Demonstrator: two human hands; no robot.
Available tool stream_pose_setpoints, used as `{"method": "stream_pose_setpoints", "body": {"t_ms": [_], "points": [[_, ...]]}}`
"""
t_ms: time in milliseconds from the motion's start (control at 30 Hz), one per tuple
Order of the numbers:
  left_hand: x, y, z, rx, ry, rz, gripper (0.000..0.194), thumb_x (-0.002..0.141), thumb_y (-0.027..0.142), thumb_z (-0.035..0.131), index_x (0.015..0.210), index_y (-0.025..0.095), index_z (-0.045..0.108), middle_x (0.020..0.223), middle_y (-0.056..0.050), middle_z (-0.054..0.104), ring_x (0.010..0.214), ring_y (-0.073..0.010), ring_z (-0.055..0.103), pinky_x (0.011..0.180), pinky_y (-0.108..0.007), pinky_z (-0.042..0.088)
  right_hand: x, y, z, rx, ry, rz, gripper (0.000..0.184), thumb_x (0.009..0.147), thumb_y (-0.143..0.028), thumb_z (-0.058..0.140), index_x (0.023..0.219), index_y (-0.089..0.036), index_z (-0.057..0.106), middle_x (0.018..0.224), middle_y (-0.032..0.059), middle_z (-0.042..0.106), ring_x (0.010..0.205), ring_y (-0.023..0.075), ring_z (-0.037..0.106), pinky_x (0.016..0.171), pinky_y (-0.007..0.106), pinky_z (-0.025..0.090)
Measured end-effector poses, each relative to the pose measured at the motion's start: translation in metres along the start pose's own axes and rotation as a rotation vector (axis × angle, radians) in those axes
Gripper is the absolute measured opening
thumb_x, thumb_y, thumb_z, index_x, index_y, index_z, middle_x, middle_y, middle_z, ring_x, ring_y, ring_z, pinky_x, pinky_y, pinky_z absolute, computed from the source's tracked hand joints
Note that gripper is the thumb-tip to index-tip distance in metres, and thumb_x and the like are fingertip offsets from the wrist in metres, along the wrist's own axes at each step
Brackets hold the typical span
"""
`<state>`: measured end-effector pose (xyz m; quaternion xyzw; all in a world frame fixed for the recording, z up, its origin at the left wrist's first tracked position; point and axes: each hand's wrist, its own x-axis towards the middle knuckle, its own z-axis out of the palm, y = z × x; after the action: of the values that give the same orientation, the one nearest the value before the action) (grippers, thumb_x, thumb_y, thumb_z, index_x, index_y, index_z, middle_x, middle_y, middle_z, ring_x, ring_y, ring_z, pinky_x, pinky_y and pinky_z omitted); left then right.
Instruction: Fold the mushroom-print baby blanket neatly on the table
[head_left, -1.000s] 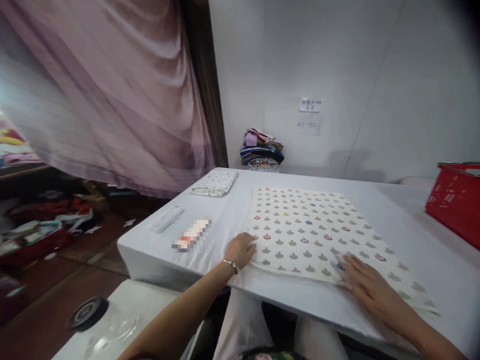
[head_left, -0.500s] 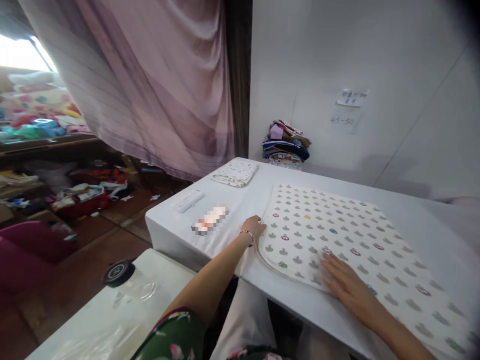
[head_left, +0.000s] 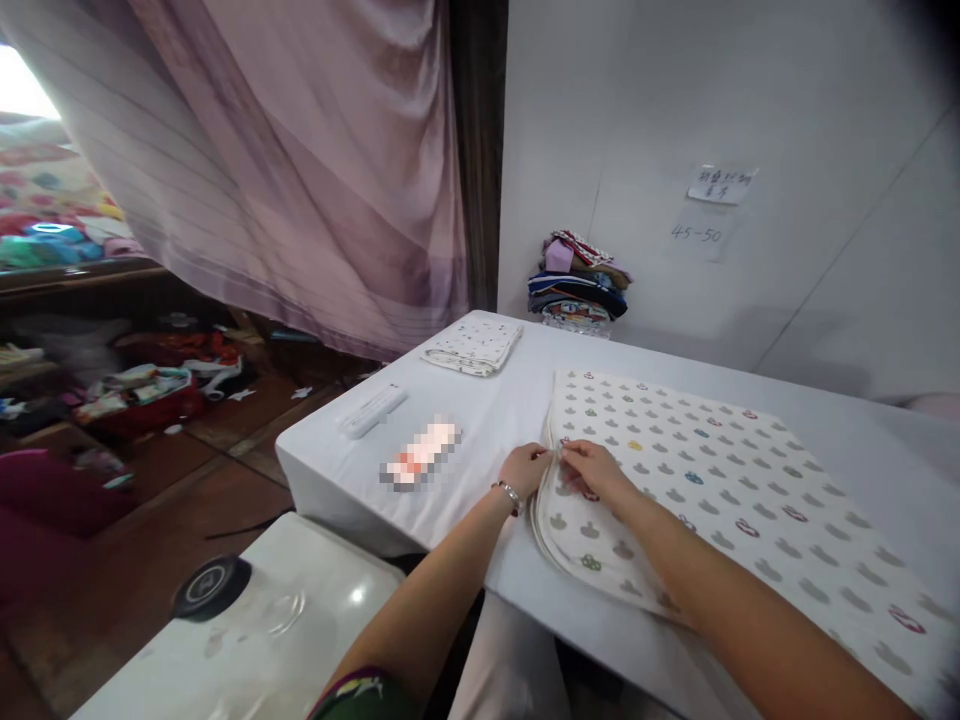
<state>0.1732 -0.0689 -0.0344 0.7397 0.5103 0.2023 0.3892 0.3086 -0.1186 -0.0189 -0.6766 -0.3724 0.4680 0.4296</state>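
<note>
A white cloth (head_left: 720, 490) printed with grey and a few coloured bunny-like shapes lies flat and layered on the white table. At its left edge, my left hand (head_left: 529, 467) pinches the fabric between thumb and fingers; a bracelet circles that wrist. My right hand (head_left: 594, 470) is closed on the same edge, right beside the left one, and its forearm crosses over the cloth. A folded white cloth with small dark specks (head_left: 474, 343) rests at the far left of the table.
On the white table (head_left: 480, 440) lie a white marker-like stick (head_left: 373, 410) and a pixelated item (head_left: 421, 455). A clothes stack (head_left: 577, 285) stands by the wall. At lower left, a white surface (head_left: 315, 560) bears a jar with a black lid (head_left: 212, 588). A pink curtain (head_left: 360, 170) hangs left.
My right hand has moved from the cloth's near side to its left edge, next to my left hand, and closed there. The view has swung left; the red basket has left it.
</note>
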Motion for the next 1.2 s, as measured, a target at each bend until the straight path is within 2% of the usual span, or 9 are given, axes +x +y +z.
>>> {"method": "stream_pose_setpoints", "body": {"t_ms": [100,233,433,567,633,833,933,1033,1200], "points": [[-0.004,-0.004,0.000,-0.013,0.015,0.064,0.036,0.088,0.035,0.035,0.086,0.021,0.068,0.085,-0.001,0.070,0.081,-0.0142,0.061,0.071,-0.022,0.043,0.016,-0.003,0.006,-0.054,0.005,0.022,0.013,0.082,-0.030,0.055,0.081,-0.017,0.055,0.068,0.0001,0.061,0.047,0.0089,0.057,0.038,0.018,0.046],[-0.005,-0.010,0.001,-0.041,0.009,0.116,0.030,0.085,0.031,0.041,0.091,0.023,0.069,0.086,0.001,0.070,0.081,-0.0136,0.061,0.072,-0.021,0.043,0.028,-0.001,0.010,-0.095,0.007,0.085,0.013,0.081,-0.026,0.056,0.073,-0.017,0.052,0.055,-0.0031,0.056,0.041,0.0082,0.055,0.037,0.017,0.043],[-0.001,-0.012,0.003,-0.093,0.033,0.066,0.025,0.080,0.032,0.049,0.094,0.021,0.067,0.086,-0.002,0.069,0.078,-0.0142,0.062,0.073,-0.023,0.045,0.027,0.005,0.006,-0.043,-0.018,0.088,0.009,0.083,-0.019,0.049,0.075,-0.017,0.052,0.057,-0.0031,0.058,0.044,0.0074,0.056,0.038,0.015,0.041],[-0.001,-0.010,0.003,-0.122,0.048,0.043,0.038,0.077,0.033,0.057,0.112,0.019,0.058,0.085,-0.003,0.067,0.072,-0.0131,0.061,0.069,-0.023,0.046,0.025,0.007,0.006,-0.054,0.002,0.061,0.012,0.083,-0.019,0.048,0.072,-0.017,0.050,0.055,-0.0040,0.056,0.043,0.0066,0.055,0.037,0.015,0.038],[-0.002,-0.010,0.003,-0.114,0.045,0.052,0.040,0.076,0.032,0.058,0.114,0.019,0.056,0.084,-0.002,0.067,0.070,-0.0123,0.061,0.068,-0.023,0.046,0.025,0.006,0.009,-0.079,0.013,0.048,0.012,0.083,-0.020,0.048,0.071,-0.017,0.050,0.053,-0.0045,0.056,0.042,0.0066,0.054,0.036,0.014,0.036],[-0.003,-0.009,0.002,-0.067,0.055,0.055,0.027,0.075,0.032,0.060,0.100,0.021,0.059,0.082,0.000,0.065,0.069,-0.0114,0.058,0.065,-0.021,0.045,0.030,0.001,0.014,-0.223,0.035,0.031,0.021,0.080,-0.034,0.056,0.067,-0.017,0.053,0.042,-0.0027,0.054,0.034,0.0085,0.048,0.033,0.017,0.032],[-0.003,-0.010,0.002,-0.059,0.057,0.057,0.021,0.075,0.031,0.060,0.094,0.021,0.060,0.083,0.000,0.065,0.072,-0.0119,0.059,0.066,-0.022,0.044,0.032,0.002,0.014,-0.277,0.043,0.024,0.017,0.077,-0.030,0.058,0.067,-0.017,0.055,0.036,-0.0031,0.051,0.030,0.0079,0.043,0.033,0.017,0.029],[-0.002,-0.011,0.003,-0.023,0.082,0.089,0.013,0.079,0.029,0.056,0.087,0.021,0.061,0.084,-0.001,0.065,0.075,-0.0123,0.059,0.070,-0.023,0.044,0.033,0.007,0.013,-0.270,0.055,0.006,0.011,0.077,-0.023,0.055,0.068,-0.016,0.056,0.037,-0.0035,0.052,0.031,0.0075,0.044,0.034,0.016,0.029],[-0.002,-0.012,0.003,0.190,0.116,0.137,0.017,0.082,0.032,0.049,0.083,0.021,0.062,0.094,-0.004,0.061,0.082,-0.0149,0.059,0.072,-0.026,0.043,0.030,0.015,0.010,-0.218,0.081,-0.010,0.012,0.079,-0.022,0.049,0.068,-0.017,0.053,0.041,-0.0041,0.054,0.035,0.0074,0.046,0.035,0.016,0.032]]}}
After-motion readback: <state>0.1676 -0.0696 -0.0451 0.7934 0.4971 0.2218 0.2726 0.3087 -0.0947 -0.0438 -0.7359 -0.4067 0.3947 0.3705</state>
